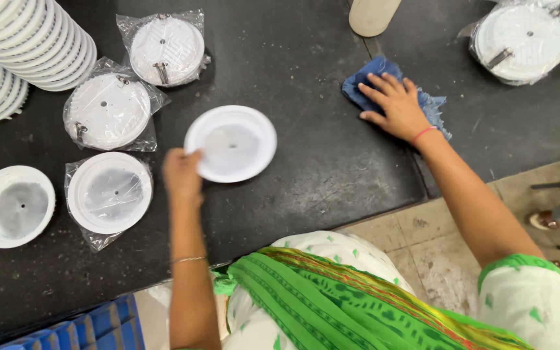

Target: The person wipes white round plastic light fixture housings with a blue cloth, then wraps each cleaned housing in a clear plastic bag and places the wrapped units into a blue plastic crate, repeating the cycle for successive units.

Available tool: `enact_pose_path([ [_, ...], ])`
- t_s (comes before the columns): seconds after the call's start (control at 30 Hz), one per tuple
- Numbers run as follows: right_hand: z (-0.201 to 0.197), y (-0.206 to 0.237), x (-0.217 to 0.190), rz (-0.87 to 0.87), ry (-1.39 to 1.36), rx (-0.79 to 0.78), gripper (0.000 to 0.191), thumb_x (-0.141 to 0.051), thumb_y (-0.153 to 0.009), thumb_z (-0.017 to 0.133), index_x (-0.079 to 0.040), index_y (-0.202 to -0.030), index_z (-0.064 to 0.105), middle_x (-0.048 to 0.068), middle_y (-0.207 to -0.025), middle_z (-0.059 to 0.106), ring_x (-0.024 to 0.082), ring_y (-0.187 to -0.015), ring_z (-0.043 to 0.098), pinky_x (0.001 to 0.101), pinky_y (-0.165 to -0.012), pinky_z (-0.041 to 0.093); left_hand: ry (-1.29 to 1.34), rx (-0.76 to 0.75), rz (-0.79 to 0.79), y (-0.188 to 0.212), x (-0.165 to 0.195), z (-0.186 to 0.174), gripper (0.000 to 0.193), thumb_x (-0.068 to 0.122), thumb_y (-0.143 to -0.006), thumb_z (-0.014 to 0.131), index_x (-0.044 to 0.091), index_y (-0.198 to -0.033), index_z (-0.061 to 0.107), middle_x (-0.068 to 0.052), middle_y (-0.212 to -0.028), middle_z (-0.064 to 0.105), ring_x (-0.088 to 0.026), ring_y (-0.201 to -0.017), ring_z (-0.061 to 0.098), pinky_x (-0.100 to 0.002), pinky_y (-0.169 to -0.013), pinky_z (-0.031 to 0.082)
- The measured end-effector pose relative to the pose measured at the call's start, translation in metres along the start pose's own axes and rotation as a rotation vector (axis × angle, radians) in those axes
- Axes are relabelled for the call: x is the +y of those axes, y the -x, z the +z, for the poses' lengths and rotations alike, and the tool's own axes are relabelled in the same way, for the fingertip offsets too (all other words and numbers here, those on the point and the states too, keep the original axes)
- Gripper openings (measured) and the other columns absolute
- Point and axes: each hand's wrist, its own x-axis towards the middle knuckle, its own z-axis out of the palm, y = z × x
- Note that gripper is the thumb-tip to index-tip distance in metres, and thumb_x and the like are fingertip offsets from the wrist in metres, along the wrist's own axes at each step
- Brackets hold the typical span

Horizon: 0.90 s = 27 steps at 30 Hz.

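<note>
The white disc (231, 143) is round and lies flat on the black table (306, 175), hollow side up. The left hand (181, 174) reaches in from the near side and pinches the disc's left rim. The disc sticks out to the right of the fingers. The right hand (393, 104) lies flat, fingers spread, on a blue cloth (365, 80) far right.

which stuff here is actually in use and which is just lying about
In hand:
- left hand gripping the bare white disc
- right hand pressing on the blue cloth

Lying about:
- bagged discs
- unbagged disc
- stacked discs
- blue crate
</note>
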Motion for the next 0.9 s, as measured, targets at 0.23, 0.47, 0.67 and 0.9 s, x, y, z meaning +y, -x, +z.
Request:
enact_pose_path([
  [0.23,0.009,-0.007,0.012,0.266,-0.278,0.147,0.026,-0.009,-0.104,0.070,-0.013,-0.130,0.070,0.009,-0.114,0.072,0.028,-0.105,0.070,0.0354,-0.093,0.052,-0.113,0.072,0.169,0.048,0.039,0.100,0.024,0.012,-0.091,0.074,0.000,-0.104,0.057,-0.011,-0.095,0.057,-0.019,-0.081,0.056,-0.034,-0.070,0.048],
  [0.47,-0.023,-0.016,-0.015,0.650,-1.153,0.197,0.018,-0.009,-0.104,0.067,-0.001,-0.119,0.061,0.003,-0.099,0.072,0.006,-0.084,0.063,0.0216,-0.075,0.052,-0.183,-0.033,0.548,0.104,0.125,0.165,0.035,0.021,-0.100,0.064,0.004,-0.131,0.063,-0.015,-0.120,0.069,-0.028,-0.105,0.068,-0.040,-0.091,0.055],
  [0.67,-0.019,-0.009,-0.042,0.658,-1.522,0.071,0.016,-0.010,-0.106,0.064,-0.002,-0.119,0.066,0.000,-0.099,0.070,0.005,-0.086,0.063,0.0212,-0.077,0.052,0.237,-0.386,0.213,0.129,0.146,0.255,0.050,0.028,-0.094,0.074,0.002,-0.134,0.060,-0.010,-0.126,0.067,-0.017,-0.106,0.070,-0.031,-0.089,0.057],
  [0.9,-0.014,-0.011,-0.030,0.678,-1.736,-0.062,0.017,-0.015,-0.107,0.062,-0.003,-0.119,0.065,0.000,-0.106,0.067,0.007,-0.095,0.062,0.0227,-0.086,0.051,0.492,-0.555,-0.038,0.114,0.136,0.263,0.032,0.025,-0.092,0.080,-0.002,-0.105,0.068,-0.003,-0.087,0.071,-0.006,-0.075,0.062,-0.020,-0.064,0.049],
])
